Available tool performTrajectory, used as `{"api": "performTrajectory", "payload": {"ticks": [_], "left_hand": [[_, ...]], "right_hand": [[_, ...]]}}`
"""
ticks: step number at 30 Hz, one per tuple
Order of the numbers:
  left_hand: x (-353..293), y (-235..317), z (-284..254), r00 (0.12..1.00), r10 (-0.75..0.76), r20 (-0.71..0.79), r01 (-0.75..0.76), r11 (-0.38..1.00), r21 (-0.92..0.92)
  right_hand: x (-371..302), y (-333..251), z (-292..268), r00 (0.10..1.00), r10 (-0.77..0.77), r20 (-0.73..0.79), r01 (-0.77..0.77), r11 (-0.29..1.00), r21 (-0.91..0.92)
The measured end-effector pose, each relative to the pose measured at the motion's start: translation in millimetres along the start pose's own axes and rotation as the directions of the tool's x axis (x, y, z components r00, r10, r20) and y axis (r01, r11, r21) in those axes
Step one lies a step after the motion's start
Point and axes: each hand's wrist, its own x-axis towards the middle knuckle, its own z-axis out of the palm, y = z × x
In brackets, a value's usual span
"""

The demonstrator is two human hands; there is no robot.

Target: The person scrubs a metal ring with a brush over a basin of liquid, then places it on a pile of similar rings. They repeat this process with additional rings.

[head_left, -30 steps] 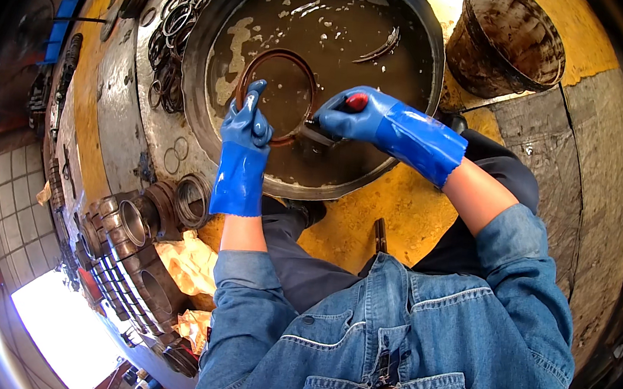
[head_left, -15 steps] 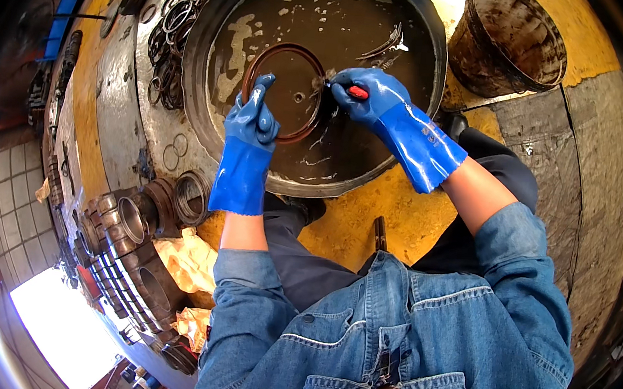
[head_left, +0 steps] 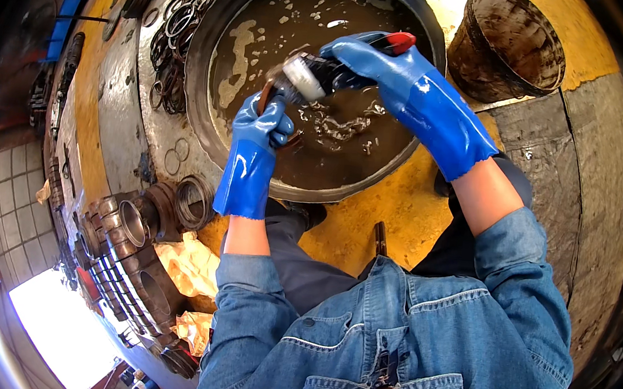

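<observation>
- Holding the reddish-brown ring (head_left: 264,97), your left hand (head_left: 260,122) wears a long blue glove; its fingers are curled in and pinching the ring's near-left side.
- Ring position: above the basin (head_left: 196,86), over its near-left part. You show only pieces of it, one brown stretch just above your left fingers and a shorter one beside them (the rest is hidden or blurred, so its tilt cannot be read).
- Your right hand (head_left: 380,62), also in a blue glove, is closed around a brush (head_left: 399,44), fingers pressed together on the handle. The handle's red end sticks out past the glove on the right.
- The brush's pale working end lies at the ring's upper part, pointing left toward your left hand; motion blur hides the exact line of contact.
- Below both hands: murky brown liquid (head_left: 362,136) in the basin, with ripples under the brush and pale foam (head_left: 234,74) along the left side.
- To the basin's right you have a stained bucket (head_left: 475,56), standing near the rim.
- To its left, a heap of dark rings (head_left: 169,57) lies on metal sheeting (head_left: 121,79).
- Nearer your left knee: a round metal collar (head_left: 190,196), cylindrical metal sleeves (head_left: 108,216) and crumpled orange wrapping (head_left: 188,264).
- Between your legs, yellow flooring (head_left: 399,214) shows.
</observation>
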Motion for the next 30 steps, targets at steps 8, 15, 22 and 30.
{"api": "performTrajectory", "payload": {"ticks": [8,15,22,30], "left_hand": [[-9.2,9.2,9.1,0.993,0.054,0.102,-0.075,0.974,0.215],[-15.4,14.5,-20.4,0.966,0.186,0.180,-0.101,0.911,-0.400],[15.6,5.2,-19.7,0.851,0.439,0.289,-0.084,0.657,-0.749],[8.4,16.7,-12.9,0.948,0.210,0.240,0.035,0.679,-0.733]], "right_hand": [[-1.9,-30.7,5.4,0.998,0.044,-0.053,-0.055,0.975,-0.216],[21.6,16.3,-39.7,0.918,0.294,-0.268,-0.114,0.840,0.531],[8.3,112.2,-44.6,0.986,-0.082,-0.147,0.107,0.980,0.165],[-18.0,19.3,-1.6,0.947,0.153,-0.281,-0.250,0.903,-0.350]]}}
